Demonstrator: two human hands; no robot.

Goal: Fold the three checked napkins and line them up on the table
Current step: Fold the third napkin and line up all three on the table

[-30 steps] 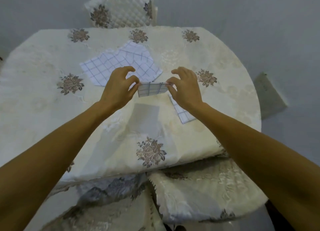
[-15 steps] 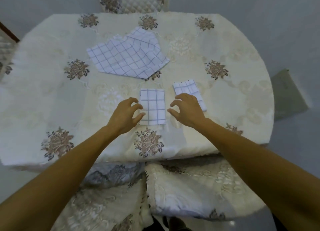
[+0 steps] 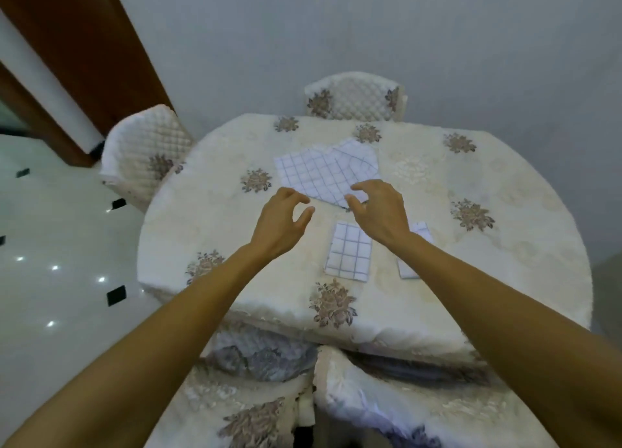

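Both hands have lifted off the second folded napkin (image 3: 349, 251) and moved forward to the unfolded napkin (image 3: 324, 173) at the desk's (image 3: 202, 232) far middle. The left hand (image 3: 281, 220) hovers empty, fingers spread wide; the right hand (image 3: 380, 212), equally open, reaches the cloth's near corner (contact unclear). Right of the second napkin, the first folded napkin (image 3: 422, 232) lies partly hidden under the right forearm. Risk: a dragging forearm could skew the folded pair.
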